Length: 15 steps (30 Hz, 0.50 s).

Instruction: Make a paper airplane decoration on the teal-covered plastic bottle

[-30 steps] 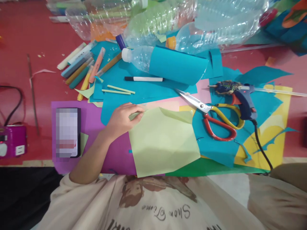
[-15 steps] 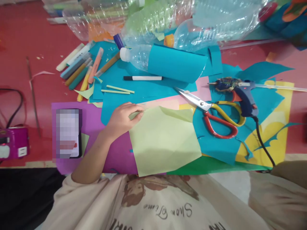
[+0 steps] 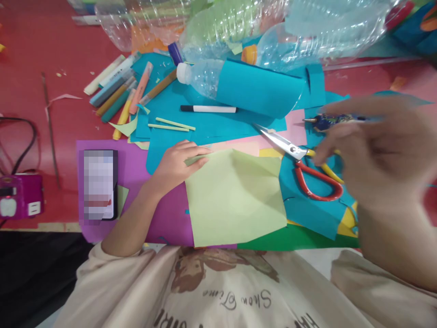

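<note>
My left hand [image 3: 175, 164] pinches the top left corner of a light green paper sheet [image 3: 235, 198] that lies on purple paper [image 3: 136, 168]. My right hand [image 3: 378, 150] is raised over the right side, blurred by motion, its fingers spread above the red and yellow scissors [image 3: 303, 166] and the blue glue gun [image 3: 332, 120]; it holds nothing that I can see. Beyond the green sheet lies a plastic bottle wrapped in teal paper [image 3: 252, 86], with a black marker [image 3: 208, 109] in front of it.
Several markers [image 3: 118, 93] lie at the back left on the red floor. A phone [image 3: 99, 184] rests on the purple paper, a pink power strip [image 3: 20, 196] at the far left. Empty clear bottles [image 3: 239, 23] pile at the back. Teal scraps [image 3: 307, 214] lie right.
My right hand has come into view from the right and now hovers over the scissors and glue gun. My left hand keeps its hold on the green sheet's corner.
</note>
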{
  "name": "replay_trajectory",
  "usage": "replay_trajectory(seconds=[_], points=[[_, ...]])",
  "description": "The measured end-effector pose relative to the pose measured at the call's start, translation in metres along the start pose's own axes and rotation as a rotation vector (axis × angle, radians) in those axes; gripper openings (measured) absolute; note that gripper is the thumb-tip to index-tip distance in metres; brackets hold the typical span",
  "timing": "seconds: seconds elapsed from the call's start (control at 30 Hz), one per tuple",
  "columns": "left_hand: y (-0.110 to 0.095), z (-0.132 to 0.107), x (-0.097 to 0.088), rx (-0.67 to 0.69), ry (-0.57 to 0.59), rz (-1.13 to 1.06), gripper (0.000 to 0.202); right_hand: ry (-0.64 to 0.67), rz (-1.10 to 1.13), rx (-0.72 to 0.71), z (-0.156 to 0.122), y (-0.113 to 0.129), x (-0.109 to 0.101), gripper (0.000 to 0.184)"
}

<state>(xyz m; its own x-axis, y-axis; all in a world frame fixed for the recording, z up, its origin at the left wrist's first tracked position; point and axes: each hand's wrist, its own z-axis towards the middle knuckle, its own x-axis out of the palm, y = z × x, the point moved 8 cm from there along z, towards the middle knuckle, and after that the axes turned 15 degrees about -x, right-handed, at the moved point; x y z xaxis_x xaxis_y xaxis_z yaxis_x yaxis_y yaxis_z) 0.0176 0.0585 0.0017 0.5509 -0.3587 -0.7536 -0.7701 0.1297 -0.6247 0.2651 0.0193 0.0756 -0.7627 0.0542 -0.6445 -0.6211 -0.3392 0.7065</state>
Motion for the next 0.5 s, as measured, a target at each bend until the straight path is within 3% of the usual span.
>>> replay_trajectory(seconds=[0.13,0.2,0.3,0.4,0.5], points=[[0.003,0.000,0.000,-0.060,0.027,-0.062,0.031,0.284,-0.153,-0.286,0.004,0.009,0.051,0.039],[0.008,0.001,-0.005,-0.121,0.014,-0.137,0.033,0.321,-0.139,-0.223,0.002,-0.001,0.064,0.027],[0.021,0.002,-0.013,-0.227,0.017,-0.300,0.051,0.190,-0.088,-0.048,-0.003,-0.018,0.054,0.017],[0.025,0.001,-0.008,-0.261,0.177,-0.393,0.070,-0.019,-0.086,0.114,-0.017,-0.031,0.031,0.014],[0.025,-0.001,-0.007,-0.268,0.213,-0.361,0.063,-0.089,-0.085,0.199,-0.037,-0.036,0.020,0.015]])
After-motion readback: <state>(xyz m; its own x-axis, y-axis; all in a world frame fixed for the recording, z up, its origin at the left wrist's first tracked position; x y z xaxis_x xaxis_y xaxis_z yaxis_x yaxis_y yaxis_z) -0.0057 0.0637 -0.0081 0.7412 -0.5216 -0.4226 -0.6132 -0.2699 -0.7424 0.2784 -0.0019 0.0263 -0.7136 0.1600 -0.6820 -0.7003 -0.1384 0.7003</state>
